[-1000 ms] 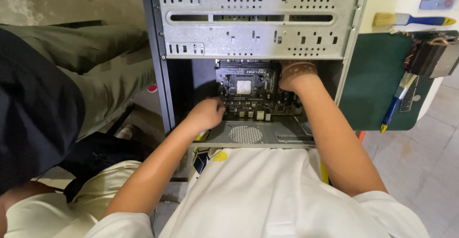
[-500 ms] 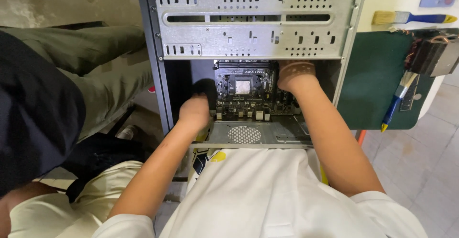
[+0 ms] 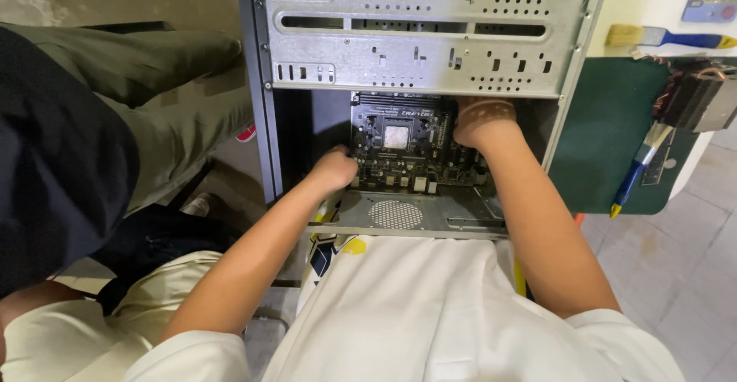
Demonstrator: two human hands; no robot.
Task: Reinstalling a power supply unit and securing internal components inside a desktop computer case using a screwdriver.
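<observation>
Both hands reach into an open computer case (image 3: 418,36) that lies in front of the person, its perforated grey metal drive cage at the far side. Inside it sits a dark motherboard (image 3: 407,148) with a square silver processor socket near its middle. The left hand (image 3: 334,171) rests at the near left edge of the motherboard, fingers curled downward against the board; whether it grips anything cannot be told. The right hand (image 3: 480,121) is at the far right edge of the motherboard, partly tucked beneath the drive cage, fingers hidden, so its grasp cannot be told either. Right of the case lies a green mat (image 3: 606,136), with a blue-handled brush (image 3: 637,171) on it and another yellow-tipped brush (image 3: 668,38) farther off. At left, another person's olive trouser leg (image 3: 176,98) is near the case.
</observation>
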